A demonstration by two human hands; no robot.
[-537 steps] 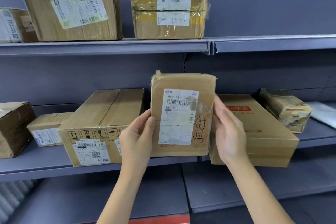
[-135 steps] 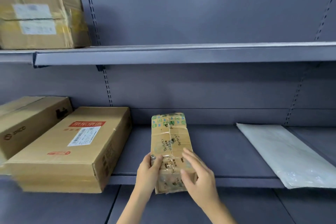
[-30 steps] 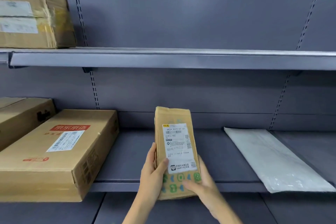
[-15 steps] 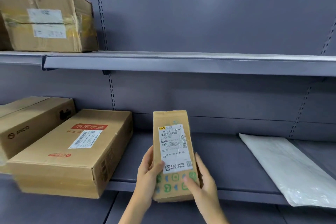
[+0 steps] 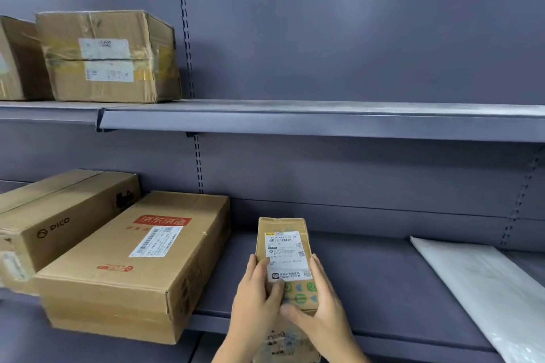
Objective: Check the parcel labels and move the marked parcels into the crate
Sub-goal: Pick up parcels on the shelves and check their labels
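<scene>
Grey metal shelving (image 5: 295, 121) fills the view, with a large brown cardboard box bearing a red printed panel (image 5: 132, 262) at nine o'clock of the hands and a flat white plastic mailer (image 5: 483, 283) at three o'clock. Since half a second ago the small tan cardboard parcel with a white shipping label (image 5: 284, 256) has sunk toward six o'clock in the view, label still facing the camera, so the check looks ongoing and no crate is visible. Its long axis runs twelve to six, label top at twelve, above the shelf's front edge, with the left hand (image 5: 253, 295) and right hand (image 5: 321, 306) gripping its lower half, fingers (image 5: 274, 289) curled onto its face.
</scene>
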